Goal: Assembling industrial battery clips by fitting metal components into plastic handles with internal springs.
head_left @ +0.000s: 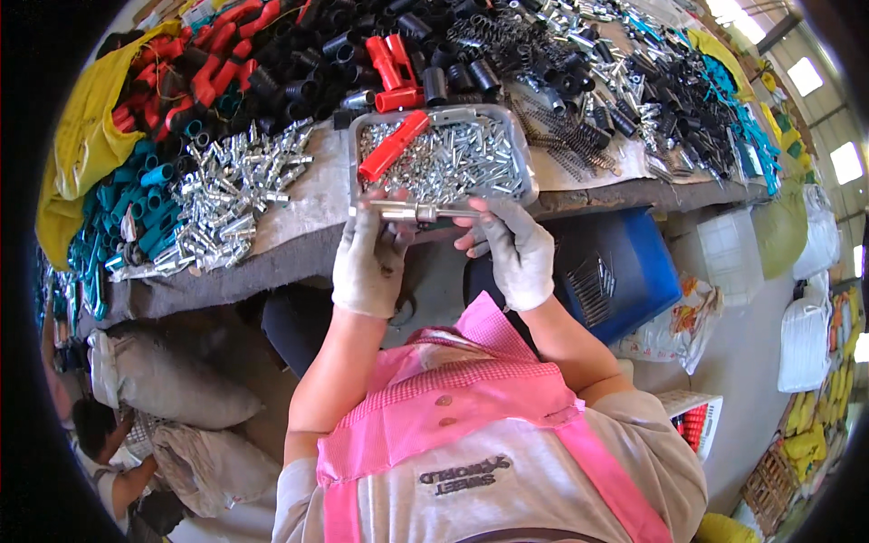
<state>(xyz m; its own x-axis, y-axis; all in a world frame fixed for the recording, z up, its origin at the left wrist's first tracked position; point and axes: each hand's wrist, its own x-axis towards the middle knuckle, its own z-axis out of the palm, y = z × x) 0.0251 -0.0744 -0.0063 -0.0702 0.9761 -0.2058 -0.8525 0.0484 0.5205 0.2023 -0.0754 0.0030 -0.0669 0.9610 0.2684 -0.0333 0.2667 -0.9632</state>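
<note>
Both my hands wear whitish gloves with bare fingertips. My left hand (368, 262) is closed around a silvery metal tube (407, 212), held level above the table's near edge. A thin metal rod (455, 214) runs out of the tube's right end, and the fingers of my right hand (516, 252) pinch it. Just beyond lies a clear plastic tray (527, 163), holding many small metal pins and fittings (471, 154). A red plastic handle-shaped part (394, 147) rests across the tray's left side.
Metal fittings (240, 190) and teal tubes (149, 204) are piled at left. Farther back lie black sleeves (434, 83), red handles (217, 63) and springs (561, 136). A blue bin (634, 271) with metal rods stands below the table at right. Another person (118, 452) works at lower left.
</note>
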